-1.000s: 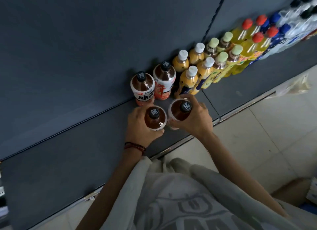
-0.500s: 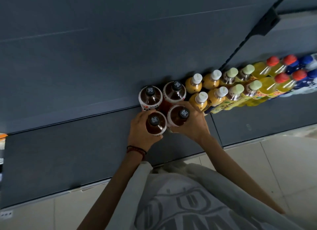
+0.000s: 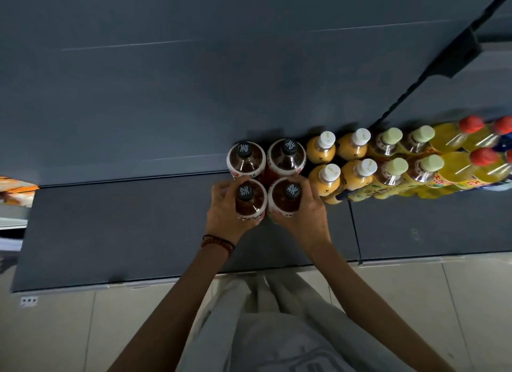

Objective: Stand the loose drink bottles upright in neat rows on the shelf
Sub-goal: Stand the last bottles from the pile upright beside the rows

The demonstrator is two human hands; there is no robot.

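On the dark grey shelf [image 3: 124, 227], head view, centre of frame: four brown tea bottles with black caps stand upright in a two-by-two block. The far pair sits against the back panel [image 3: 166, 94]: far-left tea bottle [image 3: 245, 162] and far-right tea bottle [image 3: 286, 158], side by side and touching. The near pair stands just in front of them: near-left tea bottle [image 3: 250, 204] and near-right tea bottle [image 3: 285, 201], pressed together.

The left hand [image 3: 224, 213] grips the near-left tea bottle, fingers curled round its left side, thumb on the near side. The right hand [image 3: 304, 219] grips the near-right tea bottle, fingers curled round its right side, next to the juice row. Both arms reach in from the bottom of the frame. A beaded bracelet [image 3: 217, 242] is on the left wrist.

Right of the tea block, two rows run on to the right edge, all upright: orange juice bottles with white caps [image 3: 321, 150], then green-capped bottles [image 3: 388, 143], then yellow bottles with red caps [image 3: 454, 139]. Bottles at the far right edge are cut off; I cannot tell their type.

A black shelf bracket [image 3: 457, 53] sits upper right. An orange package [image 3: 16, 188] shows at the left edge, blurred. A grey shirt [image 3: 277, 338] and pale floor tiles [image 3: 55, 330] fill the near part of the frame.
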